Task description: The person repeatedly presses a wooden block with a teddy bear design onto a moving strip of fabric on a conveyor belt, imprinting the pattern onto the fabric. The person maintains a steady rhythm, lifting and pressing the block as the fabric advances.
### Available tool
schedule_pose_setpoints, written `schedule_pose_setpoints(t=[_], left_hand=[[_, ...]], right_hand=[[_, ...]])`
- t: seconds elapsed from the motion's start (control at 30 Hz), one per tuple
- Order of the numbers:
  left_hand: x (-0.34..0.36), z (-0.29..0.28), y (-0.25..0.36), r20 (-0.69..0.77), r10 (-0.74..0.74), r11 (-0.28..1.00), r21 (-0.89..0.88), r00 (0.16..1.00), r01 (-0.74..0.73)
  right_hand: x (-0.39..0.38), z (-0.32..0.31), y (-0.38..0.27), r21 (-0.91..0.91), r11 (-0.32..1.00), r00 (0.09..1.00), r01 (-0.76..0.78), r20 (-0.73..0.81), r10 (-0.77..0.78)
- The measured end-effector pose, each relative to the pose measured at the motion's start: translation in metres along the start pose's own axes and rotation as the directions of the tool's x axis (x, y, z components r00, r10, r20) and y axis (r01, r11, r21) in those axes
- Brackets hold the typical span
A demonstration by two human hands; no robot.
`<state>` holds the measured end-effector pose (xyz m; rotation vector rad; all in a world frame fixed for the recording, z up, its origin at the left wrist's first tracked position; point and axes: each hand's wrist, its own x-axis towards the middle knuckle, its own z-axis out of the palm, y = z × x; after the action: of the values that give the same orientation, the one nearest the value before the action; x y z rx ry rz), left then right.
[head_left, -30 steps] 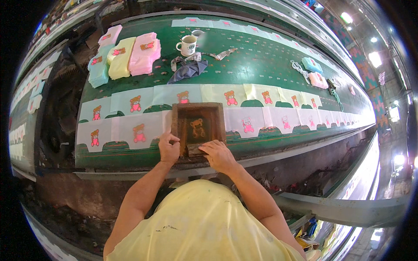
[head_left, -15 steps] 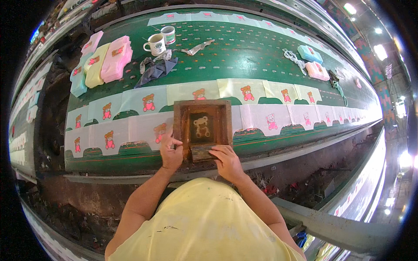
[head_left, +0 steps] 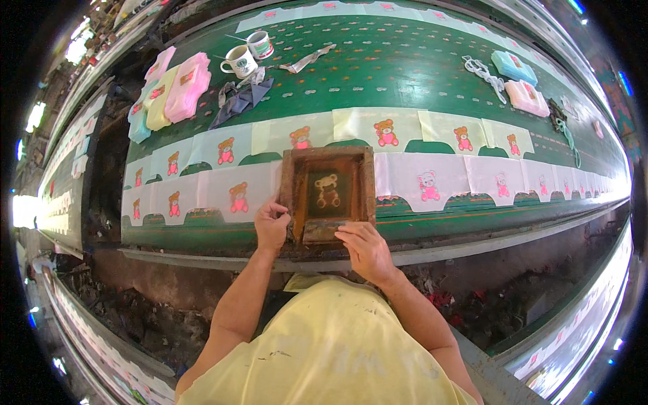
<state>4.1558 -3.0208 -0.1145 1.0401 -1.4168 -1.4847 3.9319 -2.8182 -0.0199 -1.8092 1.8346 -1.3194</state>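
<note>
A brown wooden screen printing frame [head_left: 367, 182] with a bear-shaped stencil in its mesh lies over the near row of pale pink cloth pieces. At its left side my left hand [head_left: 272, 228] is closed, thumb and curled fingers at the edge. My right hand [head_left: 368, 251] reaches over the near edge, its fingers closed on a squeegee [head_left: 320, 231] at the near end inside the frame. Left of the frame, a pink cloth piece [head_left: 219, 189] bears a brown-and-pink bear. On the right, another cloth piece [head_left: 449, 167] shows a bear in pink outline. Cloth under the frame is hidden.
The long green table [head_left: 378, 74] also carries a second row of printed cloth [head_left: 358, 125], two mugs [head_left: 239, 62], a grey rag [head_left: 244, 101] and stacks of cloth [head_left: 185, 88] at the left. Folded cloth [head_left: 526, 98] and white cord [head_left: 482, 75] lie right. A metal rail [head_left: 432, 258] edges the near side.
The view has shifted and come slightly closer. My left index finger, stretched along the frame before, is now curled in. The frame still lies between the same printed pieces.
</note>
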Motion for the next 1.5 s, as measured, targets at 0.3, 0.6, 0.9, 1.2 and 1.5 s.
schedule_pose_setpoints(t=[0.3, 0.6, 0.9, 1.2, 1.5], left_hand=[[-0.001, 0.008, 0.006, -0.002, -0.010, 1.000, -0.029, 1.000, 0.009], [-0.004, 0.015, 0.013, -0.038, 0.003, 0.994, 0.107, 0.999, 0.002], [-0.003, 0.016, 0.006, -0.061, 0.205, 0.948, 0.259, 0.977, -0.183], [-0.006, 0.007, 0.005, 0.016, 0.123, 0.953, 0.276, 0.992, -0.122], [-0.003, 0.011, 0.004, 0.014, 0.218, 0.952, 0.219, 0.976, -0.215]], right_hand=[[0.024, 0.000, -0.010, -0.265, 0.945, 0.967, 0.190, 0.217, -0.133], [0.087, -0.017, 0.008, -0.295, 0.950, 0.897, 0.100, 0.441, 0.042], [0.157, 0.008, 0.057, -0.381, 0.920, 0.972, 0.094, 0.236, -0.002], [0.122, 0.017, 0.026, -0.444, 0.889, 0.945, 0.115, 0.325, 0.040], [0.047, 0.017, -0.024, -0.416, 0.902, 0.939, 0.117, 0.342, 0.036]])
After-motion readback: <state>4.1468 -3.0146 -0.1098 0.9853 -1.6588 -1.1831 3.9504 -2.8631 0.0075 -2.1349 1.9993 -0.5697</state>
